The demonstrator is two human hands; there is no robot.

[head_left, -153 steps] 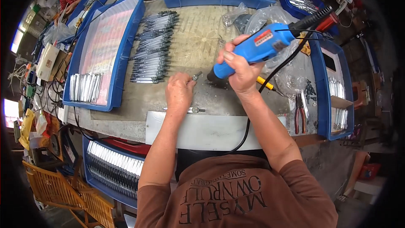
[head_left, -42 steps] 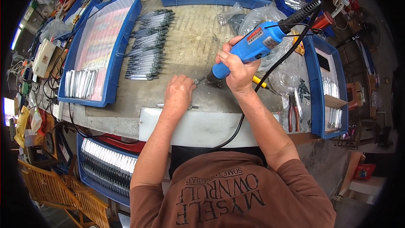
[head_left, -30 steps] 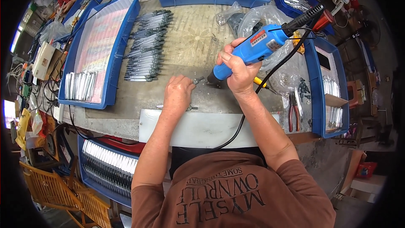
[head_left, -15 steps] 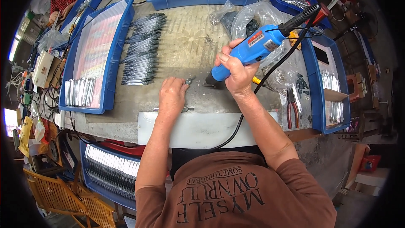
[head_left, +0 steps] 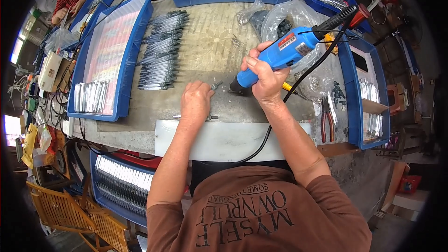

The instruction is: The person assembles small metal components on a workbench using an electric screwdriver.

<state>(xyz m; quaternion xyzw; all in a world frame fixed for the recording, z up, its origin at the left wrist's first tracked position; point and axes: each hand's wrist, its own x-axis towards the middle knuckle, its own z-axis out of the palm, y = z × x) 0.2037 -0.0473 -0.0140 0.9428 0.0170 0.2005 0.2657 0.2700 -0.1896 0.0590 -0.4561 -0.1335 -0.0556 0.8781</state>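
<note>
- View's shifted slightly since last frame, your hands barely.
- Left hand (head_left: 195,101) pinches the grey part (head_left: 215,86) at its 2 o'clock; hold that steady.
- Right hand (head_left: 266,77) grips the blue driver (head_left: 278,55), tip at the part's 3 o'clock.

Right hand (head_left: 267,78) is gripping a chunky blue power tool (head_left: 283,50), nose angling down toward the worktop (head_left: 238,111), while the left hand (head_left: 196,101) is pinching a little metal part (head_left: 215,86) near it. Slim pieces (head_left: 162,51) are lying in a messy row, and red-handled pliers (head_left: 327,121) are sitting off right.
</note>
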